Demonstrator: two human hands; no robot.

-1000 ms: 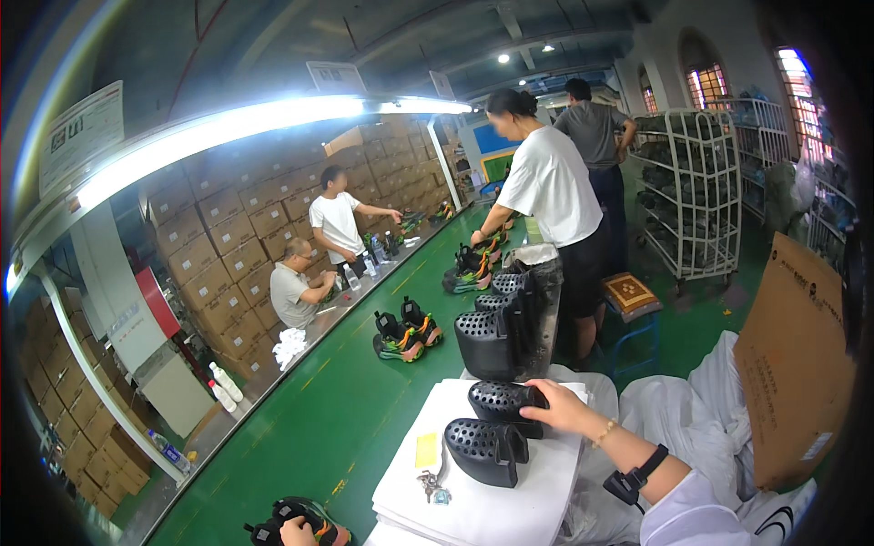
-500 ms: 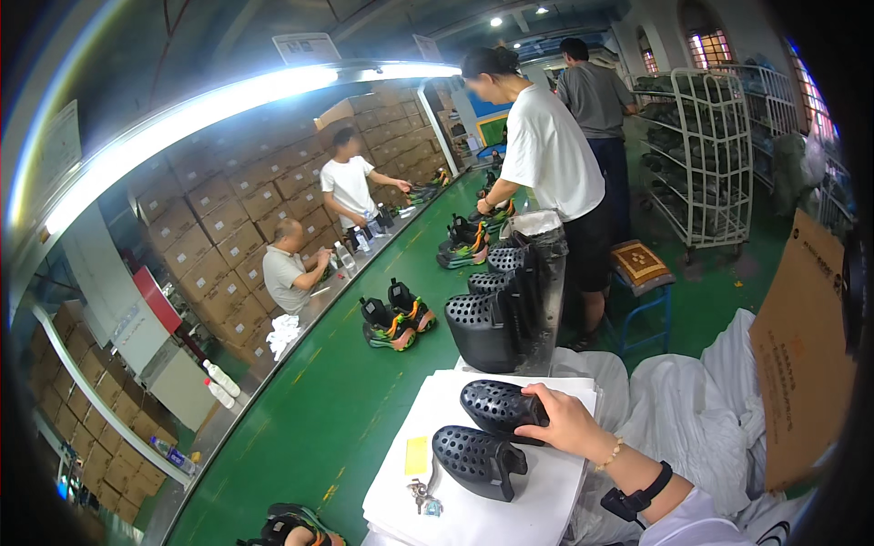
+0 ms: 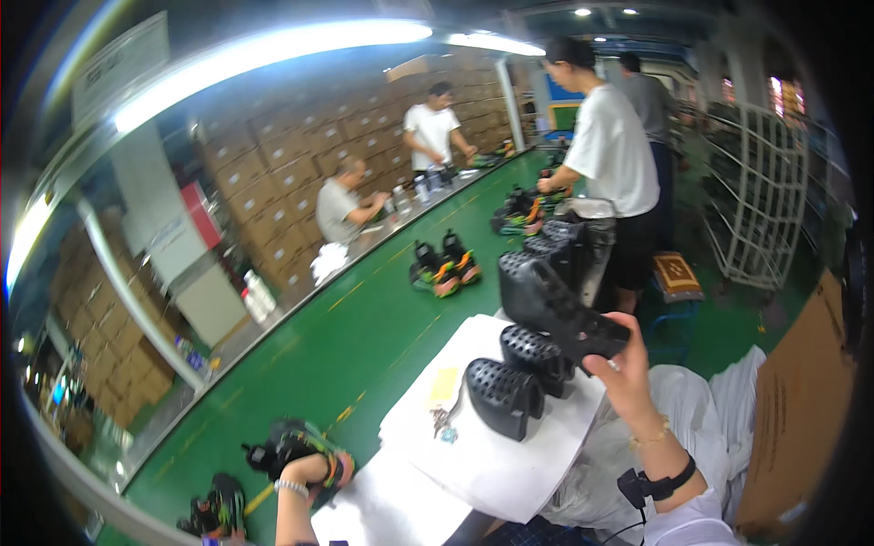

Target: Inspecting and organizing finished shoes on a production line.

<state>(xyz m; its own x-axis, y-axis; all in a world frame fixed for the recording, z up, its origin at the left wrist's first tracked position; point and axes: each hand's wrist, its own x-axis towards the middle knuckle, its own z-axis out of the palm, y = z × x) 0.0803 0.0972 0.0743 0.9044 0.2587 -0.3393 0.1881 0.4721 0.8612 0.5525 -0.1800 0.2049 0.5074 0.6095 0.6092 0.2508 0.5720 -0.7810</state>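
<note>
My right hand (image 3: 628,364) grips the end of a black plastic shoe form (image 3: 596,337), raised at a tilt above the white paper; its far end blends with the black forms behind. Below it, two black shoe forms (image 3: 501,396) with perforated toes stand side by side on the white paper stack (image 3: 492,464). At the lower left, my left hand (image 3: 305,469) is closed on a black sneaker (image 3: 289,444) with green and orange trim, over the green belt. My fingers are partly hidden by the shoe. Another dark sneaker (image 3: 223,510) lies nearer the lower edge.
More perforated black forms (image 3: 555,241) stand in a row beyond the paper. Keys (image 3: 443,423) and a yellow tag (image 3: 444,384) lie on it. A sneaker pair (image 3: 444,266) sits on the green belt (image 3: 346,318). Co-workers stand and sit along the line; a cardboard box (image 3: 787,409) is at right.
My right hand has left the form on the paper and now holds a raised one. My left hand has come further into view, holding a sneaker. The whole view has shifted.
</note>
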